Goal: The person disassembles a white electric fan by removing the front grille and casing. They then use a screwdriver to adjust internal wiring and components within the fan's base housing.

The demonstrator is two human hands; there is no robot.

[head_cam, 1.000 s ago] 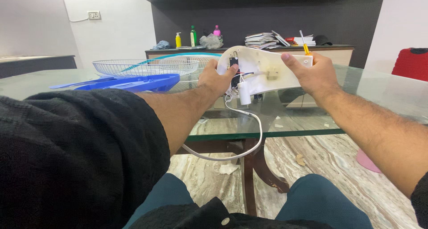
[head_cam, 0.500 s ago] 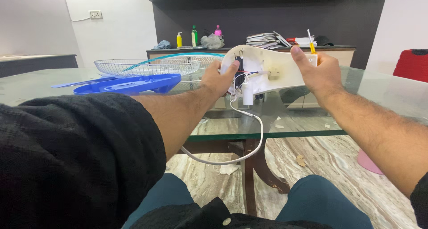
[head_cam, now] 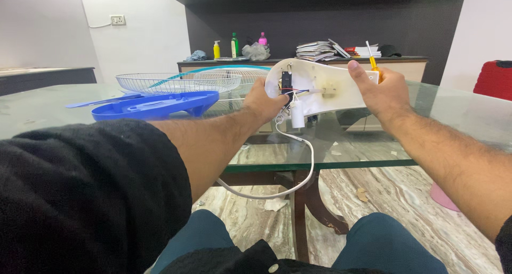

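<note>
head view: i'd keep the white fan housing (head_cam: pixel 320 87) level above the glass table (head_cam: pixel 373 146) so its wiring shows. my left hand (head_cam: pixel 261 101) grips its rounded end; my right hand (head_cam: pixel 381 90) is closed on the other end, pinning a yellow screwdriver (head_cam: pixel 372 61).

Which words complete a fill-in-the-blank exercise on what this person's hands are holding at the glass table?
1. Both hands hold up a white plastic housing whose open side shows ____ and small parts.
2. The right hand also grips a ____ with a yellow handle.
3. A white ____ hangs in a loop from the housing below the left hand.
4. The blue fan blade lies on the ____ table.

Missing words: wires; screwdriver; cord; glass
</note>
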